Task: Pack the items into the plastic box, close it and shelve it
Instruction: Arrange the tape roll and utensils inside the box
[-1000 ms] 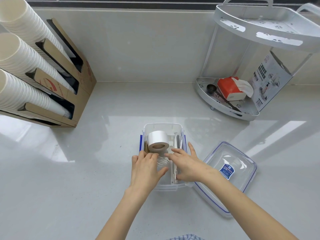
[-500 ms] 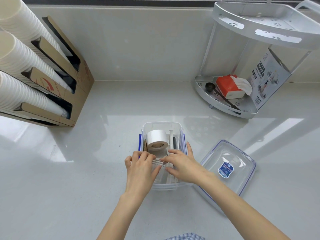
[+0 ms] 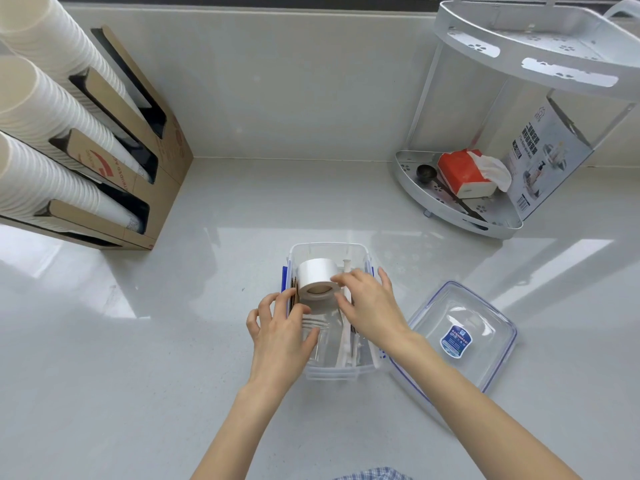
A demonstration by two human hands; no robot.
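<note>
A clear plastic box [image 3: 341, 372] with blue side clips stands open on the grey counter in front of me. Inside it a white tape roll [image 3: 317, 277] lies at the far end, with thin brown pieces along the left wall, white sticks [image 3: 345, 337] on the right and a clear ribbed item at the bottom. My left hand [image 3: 280, 337] rests over the box's left wall, its fingers on the clear item. My right hand [image 3: 372, 304] reaches in from the right, with its fingertips touching the tape roll and the sticks. The clear lid [image 3: 457, 336] lies upside down right of the box.
A cardboard dispenser [image 3: 138, 161] with stacks of white paper cups stands at the far left. A white two-tier corner shelf [image 3: 446, 202] at the far right holds a red tissue pack, a black scoop and a printed carton. A low wall runs along the back.
Both hands have moved a little further into the box toward the tape roll. My right fingertips now touch the roll. The box and lid have not moved.
</note>
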